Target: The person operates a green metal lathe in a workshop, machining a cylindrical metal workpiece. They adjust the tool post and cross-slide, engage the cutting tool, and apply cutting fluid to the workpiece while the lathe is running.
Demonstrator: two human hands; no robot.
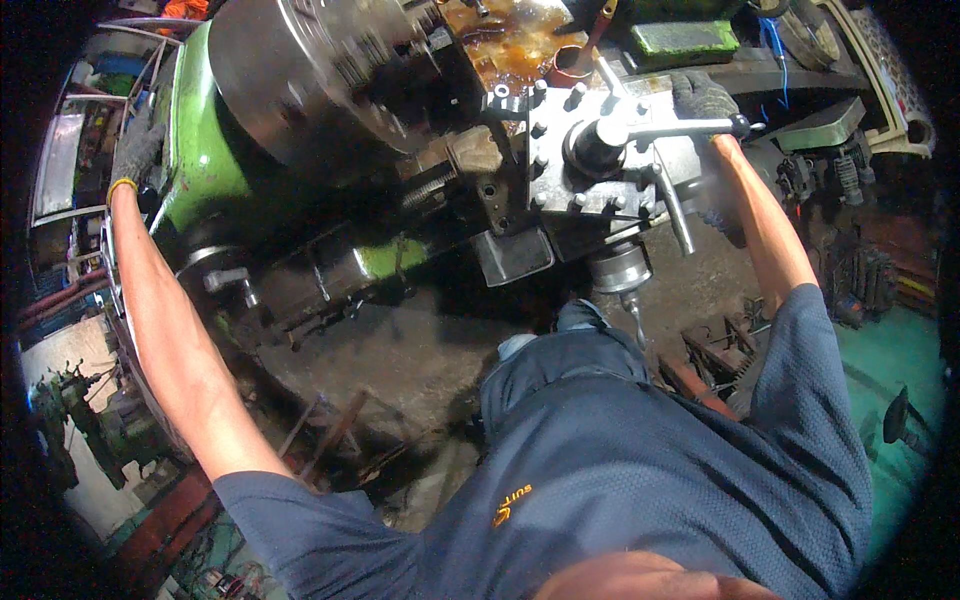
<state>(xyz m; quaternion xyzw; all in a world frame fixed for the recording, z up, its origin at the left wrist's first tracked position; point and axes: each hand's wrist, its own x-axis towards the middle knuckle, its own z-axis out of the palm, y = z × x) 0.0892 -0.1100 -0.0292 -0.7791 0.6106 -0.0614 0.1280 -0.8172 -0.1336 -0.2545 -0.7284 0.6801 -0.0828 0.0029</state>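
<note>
My left hand (140, 152), in a dark grey knit glove, reaches to the left end of the green lathe headstock (205, 130). Its fingers blend into the dark parts there, so their grip is unclear. On the far right side of the square tool post (560, 190) is my right hand (704, 98), also gloved. Its fingers look curled, and what they hold is hidden. The clamping lever (685, 127) with a black knob passes just in front of that hand. Left of the tool post, the large metal chuck (290, 75) looks smeared, as if by motion.
A red-brown cup (570, 66) with a brush stands behind the tool post, beside an oily brown surface (500, 45). Below the post hangs a round dial collar (620, 268) with a crank handle. Metal racks and parts (730, 355) stand on the floor at right.
</note>
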